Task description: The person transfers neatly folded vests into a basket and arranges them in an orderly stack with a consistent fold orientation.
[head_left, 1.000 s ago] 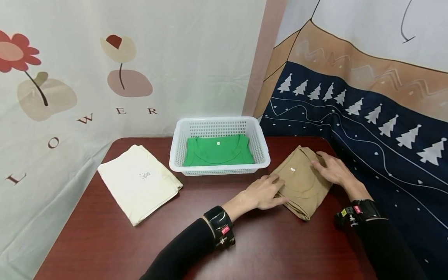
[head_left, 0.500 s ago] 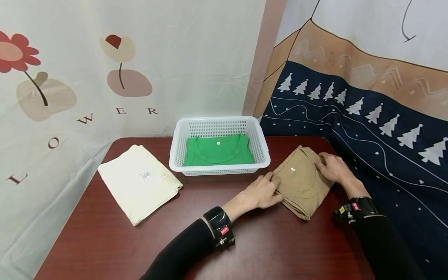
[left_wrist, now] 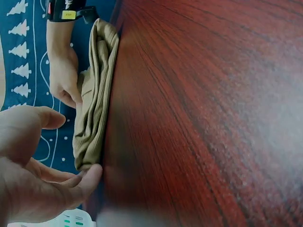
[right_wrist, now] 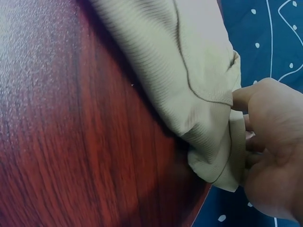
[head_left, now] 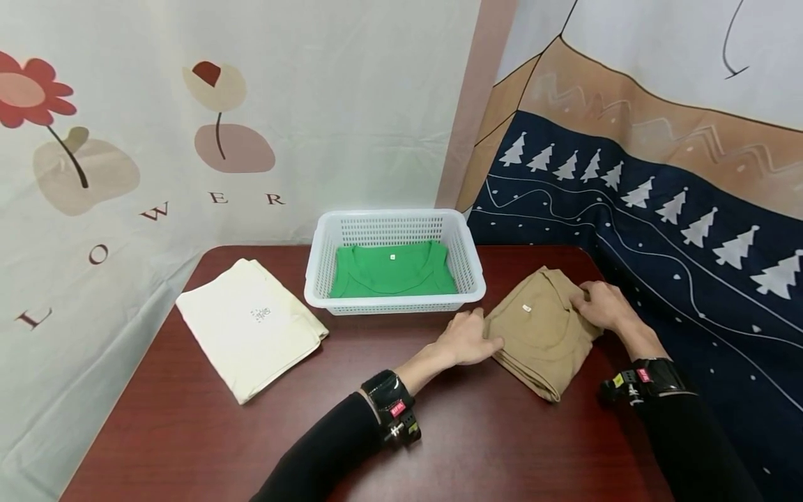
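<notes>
A folded tan shirt point(head_left: 533, 335) with a small white neck label lies at the table's right side. My left hand point(head_left: 464, 338) is at its left edge. In the left wrist view, the fingertips point(left_wrist: 90, 179) touch the shirt's lower end, while the thumb stands apart from the cloth. At the opposite edge my right hand point(head_left: 605, 307) pinches the shirt; the right wrist view shows the thumb on top of the cloth point(right_wrist: 208, 80) and the other fingers partly hidden behind its folded edge.
A white perforated basket point(head_left: 389, 304) stands at the table's back middle, holding a folded green shirt point(head_left: 392, 272). Left of it lies a folded cream cloth point(head_left: 245, 328) with small dark print. Printed curtains point(head_left: 351, 104) hang behind the dark red table point(head_left: 263, 446).
My left hand has drawn back a little from over the tan shirt to its edge. The right fingers have closed on the right edge, and the shirt has shifted slightly toward me.
</notes>
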### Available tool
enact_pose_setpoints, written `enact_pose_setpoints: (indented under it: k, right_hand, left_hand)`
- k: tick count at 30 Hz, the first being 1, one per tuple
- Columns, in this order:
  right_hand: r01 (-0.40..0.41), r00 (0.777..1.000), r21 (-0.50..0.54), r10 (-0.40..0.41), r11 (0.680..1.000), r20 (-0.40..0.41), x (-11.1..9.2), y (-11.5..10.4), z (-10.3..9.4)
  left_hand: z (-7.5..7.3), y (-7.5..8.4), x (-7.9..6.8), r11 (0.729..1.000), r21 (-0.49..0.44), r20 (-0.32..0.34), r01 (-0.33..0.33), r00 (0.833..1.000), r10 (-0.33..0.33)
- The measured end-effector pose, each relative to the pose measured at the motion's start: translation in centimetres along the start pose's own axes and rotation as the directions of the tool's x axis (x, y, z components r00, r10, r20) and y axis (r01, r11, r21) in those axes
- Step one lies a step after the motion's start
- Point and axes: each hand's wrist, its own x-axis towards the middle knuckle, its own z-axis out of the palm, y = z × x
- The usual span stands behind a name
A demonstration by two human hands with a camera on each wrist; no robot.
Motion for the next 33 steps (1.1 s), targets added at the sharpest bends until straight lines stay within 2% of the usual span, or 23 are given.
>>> enact_pose_setpoints:
  k: [4, 7, 14, 21, 28, 31, 33]
  right_hand:
    - [0.007, 1.000, 0.008, -0.007, 1.000, 0.019, 0.1, -0.2, -0.1]
    - [0.009, 1.000, 0.019, -0.009, 1.000, 0.030, 0.3, -0.3, -0.2]
    - [-0.015, 0.999, 0.043, 0.014, 0.999, 0.034, 0.4, -0.3, -0.2]
    - [-0.065, 0.995, 0.090, 0.058, 0.994, 0.076, 0.9, -0.3, -0.2]
    - [-0.111, 0.987, 0.140, 0.093, 0.984, 0.133, 0.4, -1.1, -1.1]
    - [-0.114, 0.984, 0.148, 0.092, 0.982, 0.150, 0.0, -1.2, -1.4]
    - [-0.108, 0.984, 0.149, 0.085, 0.983, 0.154, -0.2, -1.1, -1.5]
  left_hand:
    - [-0.2, -0.2, -0.1, 0.992, -0.093, -0.006, 0.083, 0.996, -0.084]
    - [-0.1, -0.4, -0.2, 0.984, -0.139, -0.012, 0.112, 0.993, -0.115]
    - [0.0, -0.7, -0.3, 0.972, -0.205, -0.008, 0.113, 0.993, -0.117]
    - [0.1, -0.6, -0.3, 0.962, -0.236, 0.019, 0.136, 0.991, -0.135]
    - [0.3, -0.4, -0.2, 0.953, -0.284, -0.016, 0.103, 0.994, -0.113]
    - [0.4, -0.3, -0.3, 0.938, -0.330, -0.021, 0.100, 0.993, -0.114]
    - [0.6, -0.2, -0.3, 0.913, -0.394, -0.014, 0.105, 0.993, -0.120]
